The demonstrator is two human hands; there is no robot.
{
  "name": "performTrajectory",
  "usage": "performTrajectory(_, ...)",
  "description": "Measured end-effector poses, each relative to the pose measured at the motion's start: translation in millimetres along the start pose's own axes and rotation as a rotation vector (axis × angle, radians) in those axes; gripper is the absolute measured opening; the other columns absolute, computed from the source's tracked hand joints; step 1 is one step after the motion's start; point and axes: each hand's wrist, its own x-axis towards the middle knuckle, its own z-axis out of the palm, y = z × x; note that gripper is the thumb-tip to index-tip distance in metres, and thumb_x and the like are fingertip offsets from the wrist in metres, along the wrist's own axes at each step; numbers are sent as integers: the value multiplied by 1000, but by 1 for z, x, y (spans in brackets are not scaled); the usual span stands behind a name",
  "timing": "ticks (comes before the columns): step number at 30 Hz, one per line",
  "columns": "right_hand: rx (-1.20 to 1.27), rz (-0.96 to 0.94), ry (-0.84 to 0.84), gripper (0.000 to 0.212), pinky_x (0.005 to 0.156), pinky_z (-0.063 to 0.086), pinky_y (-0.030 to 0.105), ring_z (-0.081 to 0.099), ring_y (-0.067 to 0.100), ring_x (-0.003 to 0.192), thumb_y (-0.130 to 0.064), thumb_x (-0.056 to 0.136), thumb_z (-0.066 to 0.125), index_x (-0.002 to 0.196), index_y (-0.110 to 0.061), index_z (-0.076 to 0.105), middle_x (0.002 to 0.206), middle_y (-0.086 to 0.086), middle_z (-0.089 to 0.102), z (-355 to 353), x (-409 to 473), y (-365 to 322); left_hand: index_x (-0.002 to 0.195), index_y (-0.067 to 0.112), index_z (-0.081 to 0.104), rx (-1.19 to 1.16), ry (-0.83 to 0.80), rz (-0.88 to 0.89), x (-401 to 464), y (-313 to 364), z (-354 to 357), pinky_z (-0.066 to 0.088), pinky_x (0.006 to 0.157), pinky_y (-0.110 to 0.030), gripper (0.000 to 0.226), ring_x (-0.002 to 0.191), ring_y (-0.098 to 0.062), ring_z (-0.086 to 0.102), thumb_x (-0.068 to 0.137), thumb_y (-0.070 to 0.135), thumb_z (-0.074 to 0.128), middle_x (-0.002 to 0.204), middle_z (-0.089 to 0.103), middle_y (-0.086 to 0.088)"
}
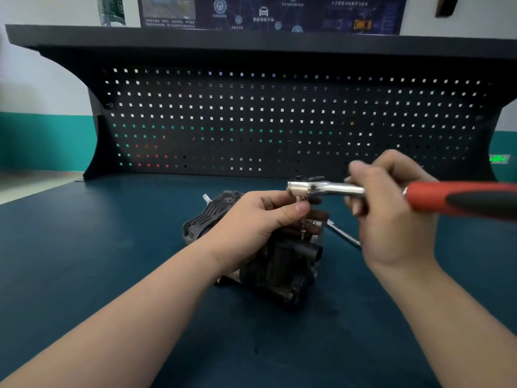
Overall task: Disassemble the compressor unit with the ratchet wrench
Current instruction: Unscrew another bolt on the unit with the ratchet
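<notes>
Head view: left hand [251, 219] pinches the bolt [302, 219] above the compressor unit [279, 261], right hand [391, 208] grips the ratchet wrench [335, 189].

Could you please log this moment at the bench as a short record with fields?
Workpiece: compressor, on the blue bench top
Tool: ratchet wrench, red and black handle
Left hand: pinches the bolt under the wrench head
Right hand: grips the wrench shaft
Behind compressor: metal rod lying on the bench
Backdrop: pegboard

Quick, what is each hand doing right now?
Left hand: fingers curled, pinching the bit under the head of the ratchet wrench, above the compressor unit.
Right hand: gripping the ratchet wrench by its shaft.
</notes>
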Motion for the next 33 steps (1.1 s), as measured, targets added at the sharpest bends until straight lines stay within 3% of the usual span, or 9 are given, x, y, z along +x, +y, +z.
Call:
performTrajectory(4, 583, 828, 94, 41, 38, 21, 18, 26, 6, 31, -15, 89, 53, 49, -16, 47, 41, -5, 37, -9, 21, 17, 92, 7, 73, -15, 48, -21, 3, 0, 2, 56, 65, -29, 22, 78, -18, 70, 74, 19, 66, 90, 73, -12)
performTrajectory(6, 694, 990, 133, 41, 37, 20, 14, 23, 5, 30, -18, 89, 53, 49, -15, 48, 40, -6, 32, -8, 16, 27, 86, 9, 75, 47, 93, 8, 4, -1, 4, 56, 64, -27, 21, 75, -17, 70, 71, 22, 68, 87, 73, -10)
performTrajectory(9, 653, 865, 258, 30, 37, 22, 16, 25, 7, 33, -15, 90, 55, 62, -17, 44, 42, -4, 34, -3, 10, 28, 81, 11, 76, 116, 175, 41, 6, -5, 6, 55, 61, -25, 21, 72, -16, 70, 68, 27, 70, 80, 74, -7)
performTrajectory(14, -239, -175, 6, 40, 43, 29, 11, 37, 2, 41, -21, 87, 62, 52, -12, 42, 48, 4, 46, 3, -12, -3, 83, 18, 77, 273, 196, 94, 4, -6, 3, 55, 65, -21, 12, 73, -11, 70, 78, 27, 72, 79, 74, -1)
performTrajectory(17, -436, -463, -151, 41, 43, 29, 21, 36, 14, 43, -14, 84, 68, 51, 2, 49, 45, 9, 42, 9, -25, -13, 72, 23, 75, 216, 103, 121, 0, -2, 2, 50, 59, -14, 10, 65, -3, 66, 78, 28, 69, 71, 72, 6)
performTrajectory(21, -234, -89, -76, 41, 46, 30, 20, 38, 8, 42, -29, 84, 65, 53, -10, 46, 47, 4, 46, 0, -3, -6, 98, 9, 71, 2, 20, 36, 1, -2, 1, 56, 66, -30, 24, 85, -19, 70, 79, 20, 64, 94, 73, -9)
performTrajectory(27, 625, 1004, 100, 28, 35, 22, 13, 26, 3, 30, -19, 89, 60, 63, -13, 52, 40, -6, 37, -10, 19, 23, 85, 12, 75, 30, 83, 36, 3, -2, 3, 55, 63, -26, 19, 75, -16, 71, 71, 23, 69, 84, 74, -7)
performTrajectory(30, 691, 966, 229, 29, 35, 23, 14, 25, 4, 31, -16, 90, 59, 64, -15, 46, 40, -5, 35, -4, 13, 30, 82, 16, 76, 108, 133, 65, 4, -3, 4, 54, 62, -24, 20, 72, -14, 70, 68, 29, 71, 82, 74, -4)
performTrajectory(33, 362, 516, 217, 31, 42, 29, 20, 34, 8, 37, -20, 88, 62, 60, -19, 48, 42, -4, 38, -3, 7, 21, 79, 19, 77, 212, 223, 74, 5, -4, 4, 56, 68, -29, 22, 75, -15, 71, 65, 36, 77, 83, 75, -4)
